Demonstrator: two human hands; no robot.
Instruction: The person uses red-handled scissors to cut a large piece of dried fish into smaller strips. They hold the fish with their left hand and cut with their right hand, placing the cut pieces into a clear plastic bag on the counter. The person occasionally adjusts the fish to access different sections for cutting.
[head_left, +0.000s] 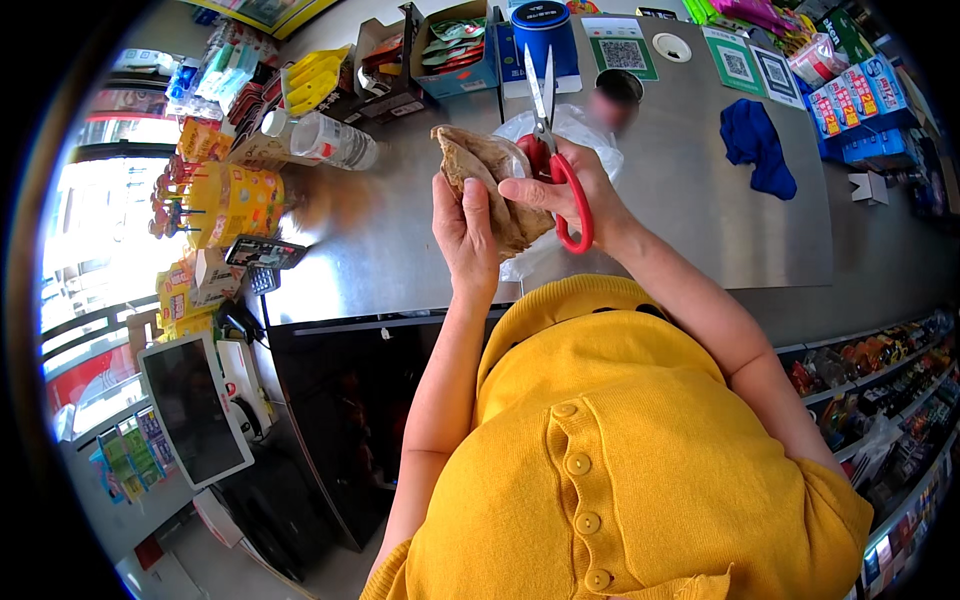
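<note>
A brown, wrinkled, flat piece (480, 158), its kind not clear, is held up over the steel counter in my left hand (465, 235). The fingers are wrapped round its left side, thumb in front. My right hand (590, 190) grips red-handled scissors (572, 222), their blades pointing up and away, slightly apart. The right thumb also rests against the brown piece's right side. Behind both hands a thin, whitish plastic bag (608, 150) lies crumpled on the counter, partly hidden by them.
Across the steel counter (690, 190) are a blue canister (545, 38), a dark round cup (620, 88) and a blue cloth (757, 150). Open boxes of packets (455, 50), a clear plastic jar (335, 140) and a lollipop display (235, 205) line the left; a tablet screen (195, 410) stands nearer.
</note>
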